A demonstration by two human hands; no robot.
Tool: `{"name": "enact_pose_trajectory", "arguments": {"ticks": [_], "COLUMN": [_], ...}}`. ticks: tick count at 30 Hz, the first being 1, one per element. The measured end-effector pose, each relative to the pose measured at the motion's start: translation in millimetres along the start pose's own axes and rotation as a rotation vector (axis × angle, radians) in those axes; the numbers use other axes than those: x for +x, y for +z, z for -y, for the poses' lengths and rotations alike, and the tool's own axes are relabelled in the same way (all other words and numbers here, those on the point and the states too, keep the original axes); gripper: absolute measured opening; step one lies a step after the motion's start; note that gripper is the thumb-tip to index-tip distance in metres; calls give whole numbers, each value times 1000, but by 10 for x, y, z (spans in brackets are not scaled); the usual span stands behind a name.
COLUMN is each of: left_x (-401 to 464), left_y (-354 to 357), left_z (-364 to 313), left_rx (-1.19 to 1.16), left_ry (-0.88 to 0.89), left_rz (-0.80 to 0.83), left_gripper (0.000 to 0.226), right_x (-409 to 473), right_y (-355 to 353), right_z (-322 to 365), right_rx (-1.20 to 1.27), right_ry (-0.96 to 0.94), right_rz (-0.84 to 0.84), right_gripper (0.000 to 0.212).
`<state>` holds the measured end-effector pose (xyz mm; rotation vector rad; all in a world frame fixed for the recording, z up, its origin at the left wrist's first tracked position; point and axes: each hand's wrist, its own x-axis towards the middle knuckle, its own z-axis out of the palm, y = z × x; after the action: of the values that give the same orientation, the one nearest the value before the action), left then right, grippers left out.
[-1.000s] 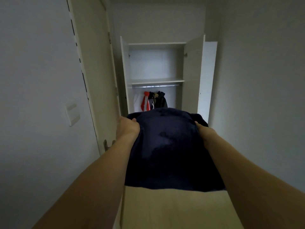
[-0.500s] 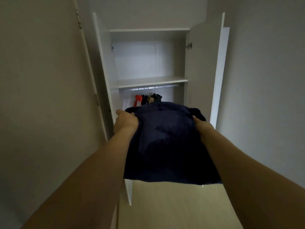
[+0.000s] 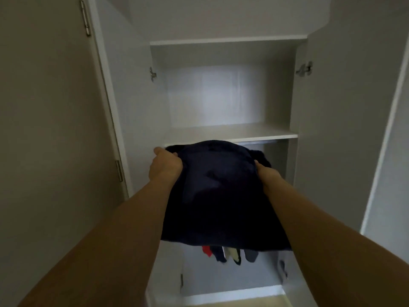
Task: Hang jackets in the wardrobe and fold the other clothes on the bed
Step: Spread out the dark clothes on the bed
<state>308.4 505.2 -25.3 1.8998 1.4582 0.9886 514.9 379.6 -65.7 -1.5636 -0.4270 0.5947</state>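
Dark garment [image 3: 221, 191] (two-handed grip) before wardrobe [image 3: 230, 134]

Both bare forearms extended forward and raised. Left grip [image 3: 164, 166] curled closed, knuckles up, thumb forward. Right grip [image 3: 266, 173] curled closed, fingers largely hidden.

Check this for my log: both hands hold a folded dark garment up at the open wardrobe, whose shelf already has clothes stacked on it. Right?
Not quite. In the head view the shelf is bare; the left hand and right hand hold the dark garment just before it. The only other clothes hang below.
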Motion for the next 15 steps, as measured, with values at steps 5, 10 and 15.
{"name": "enact_pose_trajectory", "arguments": {"ticks": [5,10,15], "left_x": [1233,2423,3618], "left_y": [420,854,1218], "left_z": [-297,-485,-672], "left_rx": [-53,-106,-73], "left_ry": [26,42,27], "left_rz": [-37,-47,-53], "left_gripper": [52,56,63], "right_x": [1188,2365,3439], "right_y": [438,919,1488], "right_z": [554,909,1301], "right_rx": [0,-66,-240], "right_ry": [32,-26,-57], "right_rz": [29,9,26], "right_gripper": [70,70,64]}}
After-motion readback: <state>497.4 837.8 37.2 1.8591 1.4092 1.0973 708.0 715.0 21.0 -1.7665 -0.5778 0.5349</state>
